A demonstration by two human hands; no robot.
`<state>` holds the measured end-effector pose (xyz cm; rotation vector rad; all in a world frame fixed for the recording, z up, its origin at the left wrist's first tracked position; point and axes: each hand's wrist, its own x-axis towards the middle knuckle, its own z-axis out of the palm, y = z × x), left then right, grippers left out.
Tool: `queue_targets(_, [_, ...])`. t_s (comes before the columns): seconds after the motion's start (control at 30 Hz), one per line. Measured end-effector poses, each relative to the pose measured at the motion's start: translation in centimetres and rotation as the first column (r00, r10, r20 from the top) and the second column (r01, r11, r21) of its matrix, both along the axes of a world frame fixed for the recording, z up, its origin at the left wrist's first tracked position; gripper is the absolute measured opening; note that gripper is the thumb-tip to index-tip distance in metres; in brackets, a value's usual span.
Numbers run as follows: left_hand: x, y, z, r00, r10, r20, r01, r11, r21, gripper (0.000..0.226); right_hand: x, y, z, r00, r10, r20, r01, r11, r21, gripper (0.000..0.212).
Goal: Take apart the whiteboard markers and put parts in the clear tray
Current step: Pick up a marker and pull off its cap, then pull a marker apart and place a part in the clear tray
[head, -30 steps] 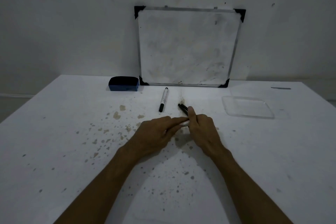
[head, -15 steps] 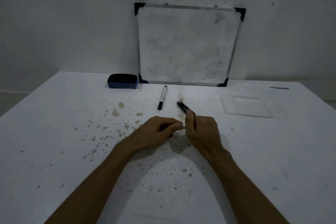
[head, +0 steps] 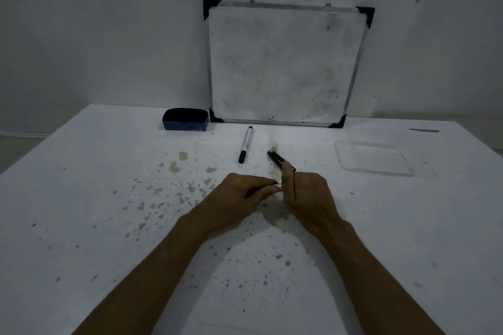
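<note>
Presently, one marker [head: 280, 162] held mid-worktop, left hand [head: 239, 197] fingers closed on its hidden end, right hand [head: 304, 193] closed round the black part; best pulled straight apart; second marker [head: 246, 144] lies beyond, clear tray [head: 351, 149] apparently empty, far right.

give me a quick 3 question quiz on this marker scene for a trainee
1. True or false: the clear tray holds marker parts.
2. The eraser sits where? A) left of the whiteboard B) in the tray C) under the right hand
3. How many markers lie untouched on the table?

Key: 1 false, no parts show in it. 2 A. 3 one, the marker; the left hand and right hand grip another.
</note>
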<state>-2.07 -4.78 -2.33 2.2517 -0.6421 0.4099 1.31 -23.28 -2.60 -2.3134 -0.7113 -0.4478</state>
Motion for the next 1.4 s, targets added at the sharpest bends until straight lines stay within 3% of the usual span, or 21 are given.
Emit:
queue_targets(0.07, [0.1, 0.3, 0.0, 0.999, 0.006, -0.053, -0.009, 0.998, -0.059, 0.04, 0.1, 0.2, 0.5, 0.993, 0.018, 0.118, -0.018, 1.0, 0.0, 0.068])
queue_targets(0.13, [0.1, 0.3, -0.2, 0.999, 0.033, -0.042, -0.035, 0.997, -0.063, 0.036, -0.4, 0.8, 0.7, 0.993, -0.087, 0.085, 0.084, 0.996, 0.041, 0.066])
queue_targets(0.23, [-0.1, 0.2, -0.4, 0.987, 0.07, 0.142, -0.083, 0.992, 0.09, 0.039, -0.6, 1.5, 1.1, 0.924, -0.188, -0.334, 0.236, 0.966, 0.109, 0.058])
queue_targets(0.33, [-0.1, -0.3, -0.6, 0.919, 0.066, 0.388, -0.174, 0.952, 0.251, 0.038, 0.0, 1.5, 1.3, 0.836, -0.272, -0.476, 0.343, 0.937, 0.067, 0.063])
queue_targets(0.43, [0.3, -0.4, -0.5, 0.915, 0.047, 0.401, -0.173, 0.943, 0.283, 0.038, -0.2, 1.1, 1.5, 0.88, -0.199, -0.431, 0.263, 0.961, 0.092, 0.056])
queue_targets(0.57, [0.3, 0.5, 0.2, 0.999, -0.024, -0.045, 0.027, 0.998, 0.061, 0.031, -1.2, 0.5, 1.5, 0.975, -0.101, -0.196, 0.105, 0.994, 0.012, 0.046])
queue_targets(0.63, [0.0, 1.5, 0.3, 0.971, 0.046, -0.236, -0.053, 0.998, -0.02, 0.026, -0.9, -0.1, 1.2, 0.996, -0.054, -0.071, 0.062, 0.99, 0.125, 0.052])
queue_targets(0.7, [-0.2, 2.6, 0.2, 0.945, 0.109, -0.308, -0.146, 0.984, -0.098, 0.026, -0.1, -1.0, 1.0, 0.989, -0.121, -0.088, 0.14, 0.956, 0.258, 0.061])
queue_targets(0.83, [0.0, 2.5, 0.1, 0.959, 0.153, -0.238, -0.188, 0.974, -0.13, 0.031, -0.1, -1.2, 0.7, 0.933, -0.232, -0.276, 0.273, 0.954, 0.123, 0.068])
queue_targets(0.97, [0.2, 2.2, -0.5, 0.97, 0.241, -0.041, -0.241, 0.97, 0.002, 0.04, 0.2, -1.1, 0.7, 0.966, -0.153, -0.207, 0.181, 0.976, 0.12, 0.04])
queue_targets(1.2, [0.7, 2.1, -1.1, 0.934, 0.31, 0.177, -0.331, 0.937, 0.107, 0.037, 0.3, -0.3, -1.4, 0.989, -0.01, -0.145, -0.009, 0.991, -0.131, 0.026])
queue_targets(1.33, [0.8, 2.5, -1.1, 0.926, 0.318, 0.203, -0.347, 0.93, 0.124, 0.043, 0.1, 0.0, -1.4, 0.983, -0.012, -0.183, -0.003, 0.996, -0.085, 0.031])
queue_targets(1.4, [0.7, 2.5, -0.9, 0.944, 0.298, 0.142, -0.313, 0.946, 0.091, 0.046, -0.4, 0.1, -0.8, 0.975, -0.021, -0.22, 0.033, 0.998, 0.05, 0.035])
